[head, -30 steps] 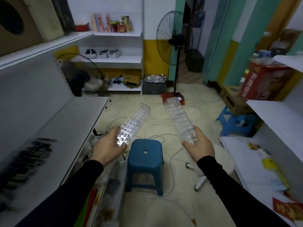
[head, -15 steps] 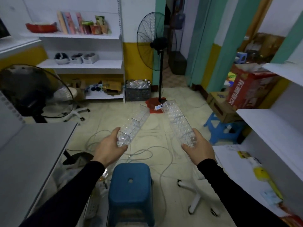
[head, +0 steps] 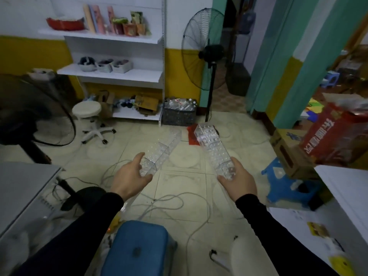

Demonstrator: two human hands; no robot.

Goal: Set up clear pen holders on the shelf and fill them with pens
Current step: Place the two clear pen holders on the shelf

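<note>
My left hand grips the near end of a long clear pen holder that points away and to the right, its open compartments visible. My right hand grips the near end of a second clear pen holder, which points away and slightly left and shows rows of holes. Both holders are held in the air over the tiled floor, their far ends close together but apart. No pens can be made out.
A blue stool stands just below my arms, with loose cables on the floor. A white shelf runs along the right, a grey shelf along the left. Ahead stand a white wall shelf, a white swivel stool and a standing fan.
My view has swung right and forward, away from the left shelf toward the back wall. Both hands keep their holders, which stay in nearly the same pose before me.
</note>
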